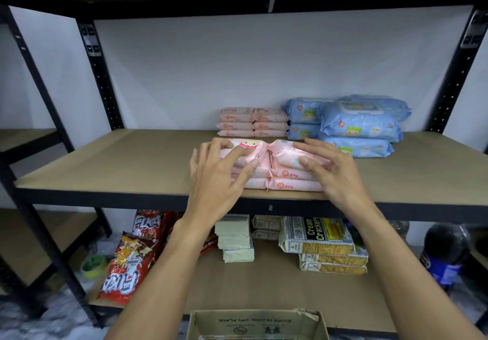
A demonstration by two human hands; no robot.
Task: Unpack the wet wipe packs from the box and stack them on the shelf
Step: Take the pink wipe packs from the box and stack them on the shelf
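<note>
- Left hand [219,170]: fingers spread and mostly straight, laid over the top and front of the left column of the front pink wet wipe packs [287,178]. Pressing, not wrapped round anything.
- Right hand [332,170]: same pose on the right column, fingers flat on the top pack, thumb against the front face. No clear pinch.
- Front pink packs: two columns side by side, a few high, at the front edge of the shelf [105,170], directly under both hands. Crimped ends meet between the hands, so the long axis runs left-right along the shelf edge.
- Beyond the fingertips: rear pink stack [253,122] at the wall, gap between it and the front packs. Blue wet wipe packs [361,126] are ahead and outward of the right hand.
- Box [258,324]: below the shelf, between the forearms, nearest the person. Contents not visible.
- Judgement: squaring the columns. The next push would go straight away from both palms toward the rear stack, each hand equally near its own column.
</note>
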